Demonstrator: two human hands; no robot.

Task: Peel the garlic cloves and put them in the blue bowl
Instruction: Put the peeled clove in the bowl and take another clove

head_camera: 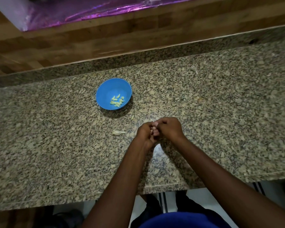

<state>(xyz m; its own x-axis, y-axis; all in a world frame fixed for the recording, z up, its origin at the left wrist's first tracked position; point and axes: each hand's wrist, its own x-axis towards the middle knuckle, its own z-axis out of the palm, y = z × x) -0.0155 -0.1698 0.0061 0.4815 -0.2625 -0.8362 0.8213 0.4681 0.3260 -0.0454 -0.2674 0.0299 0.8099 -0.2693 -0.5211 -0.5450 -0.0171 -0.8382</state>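
Both hands, left hand (145,131) and right hand (169,128), meet fingertip to fingertip, pinching something small I cannot make out. Pale yellow-green peeled garlic cloves (117,101) lie in the round blue plastic bowl (105,89); 1 papery unpeeled clove (118,132) lies on the speckled granite counter (220,112).

- A speckled granite countertop (220,112) fills most of the view — tan and grey, dimly lit.
- Behind it runs a wooden butcher-block ledge (105,38).
- Shiny purple plastic sheeting (89,10) lies on that ledge.
- Below the counter edge, pale floor (141,206) shows.
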